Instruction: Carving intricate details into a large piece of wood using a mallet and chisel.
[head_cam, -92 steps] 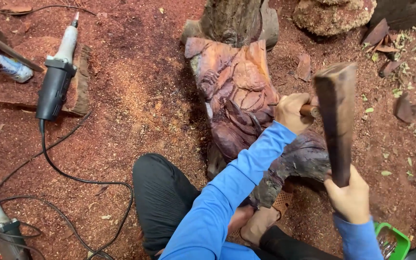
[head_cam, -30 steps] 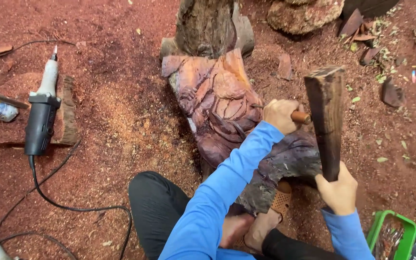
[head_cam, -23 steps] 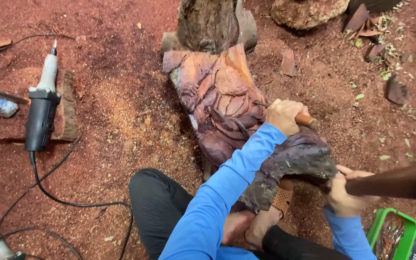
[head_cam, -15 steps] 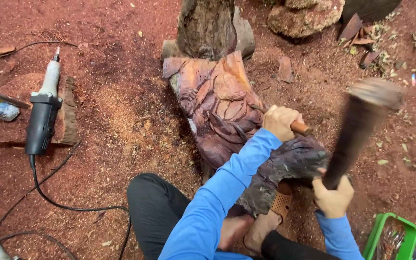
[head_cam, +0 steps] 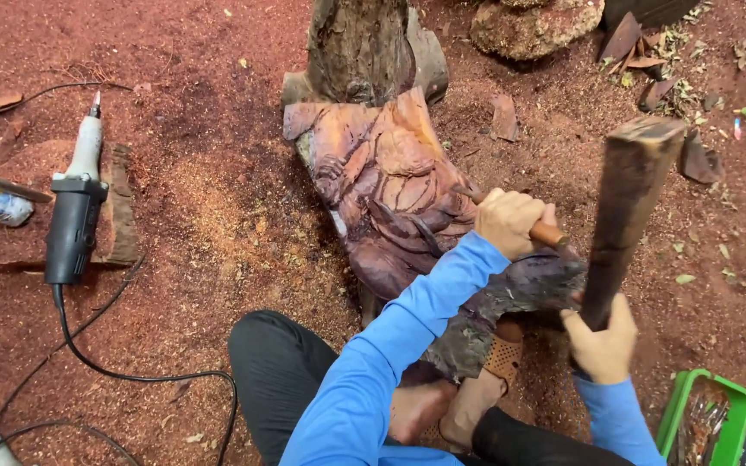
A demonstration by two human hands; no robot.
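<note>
I keep my left hand [head_cam: 509, 221] clamped on the chisel [head_cam: 547, 233] against the carving [head_cam: 390, 181], right hand [head_cam: 602, 345] gripping the mallet [head_cam: 628, 207] raised at right, striking squarely.

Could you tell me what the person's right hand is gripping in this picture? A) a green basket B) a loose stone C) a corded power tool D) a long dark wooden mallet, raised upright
D: the right hand grips the lower end of the wooden mallet, which stands upright beside the chisel held in the left hand.
</note>
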